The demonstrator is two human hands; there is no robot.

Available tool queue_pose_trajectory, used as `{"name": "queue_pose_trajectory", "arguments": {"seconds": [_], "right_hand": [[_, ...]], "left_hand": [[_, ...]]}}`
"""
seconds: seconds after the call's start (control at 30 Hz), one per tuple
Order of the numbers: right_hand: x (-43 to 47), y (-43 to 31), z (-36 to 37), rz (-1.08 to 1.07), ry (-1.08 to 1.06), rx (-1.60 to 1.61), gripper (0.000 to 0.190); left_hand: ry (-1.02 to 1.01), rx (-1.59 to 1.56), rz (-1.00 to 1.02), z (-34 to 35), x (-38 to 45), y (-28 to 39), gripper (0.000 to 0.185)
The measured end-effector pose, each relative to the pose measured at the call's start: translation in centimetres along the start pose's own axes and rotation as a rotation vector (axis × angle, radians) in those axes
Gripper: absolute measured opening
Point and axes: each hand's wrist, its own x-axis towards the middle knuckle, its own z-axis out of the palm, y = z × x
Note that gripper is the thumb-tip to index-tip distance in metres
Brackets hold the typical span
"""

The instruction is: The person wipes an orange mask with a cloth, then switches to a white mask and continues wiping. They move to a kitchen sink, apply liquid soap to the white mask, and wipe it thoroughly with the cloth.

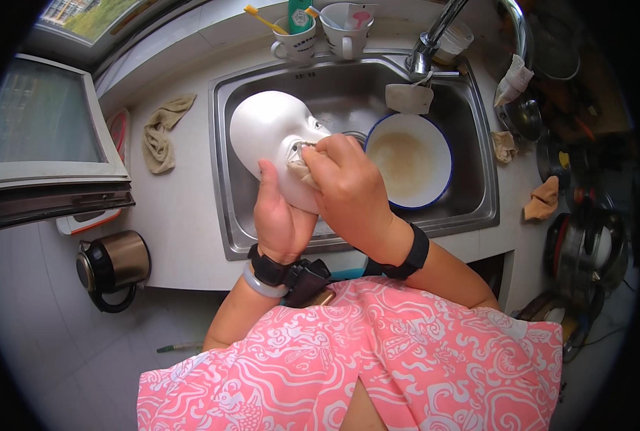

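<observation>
A white mannequin head is held tilted over the left side of a stainless steel sink. My left hand supports it from below, the thumb along its side. Pinched in my right hand is a beige cloth, pressed against the face near one eye. My right fingers hide part of the face and of the cloth. To the right, a white enamel basin with a blue rim stands in the sink, holding cloudy brownish water.
A chrome faucet rises behind the basin. Two mugs with toothbrushes stand at the back. A crumpled towel and an electric kettle are on the left, near an open window sash. Cookware crowds the right.
</observation>
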Motion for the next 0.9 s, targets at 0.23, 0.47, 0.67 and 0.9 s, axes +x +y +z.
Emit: {"name": "queue_pose_trajectory", "arguments": {"seconds": [0.23, 0.47, 0.67, 0.9], "right_hand": [[-3.8, 1.0, -3.1, 0.025, -0.305, 0.259, 0.033], [-3.2, 4.9, -7.0, 0.257, -0.104, 0.324, 0.023], [0.1, 1.0, -5.2, -0.123, -0.156, 0.271, 0.031], [-0.2, 3.1, -3.6, -0.242, -0.207, 0.285, 0.027]], "left_hand": [[0.092, -0.004, 0.092, -1.1, 1.0, 3.5, 0.071], [0.056, -0.050, 0.072, -1.5, 0.4, 3.2, 0.073], [0.000, -0.073, 0.022, -0.9, 0.0, 2.9, 0.061], [0.023, -0.101, 0.002, -0.4, -1.0, 3.3, 0.055]]}}
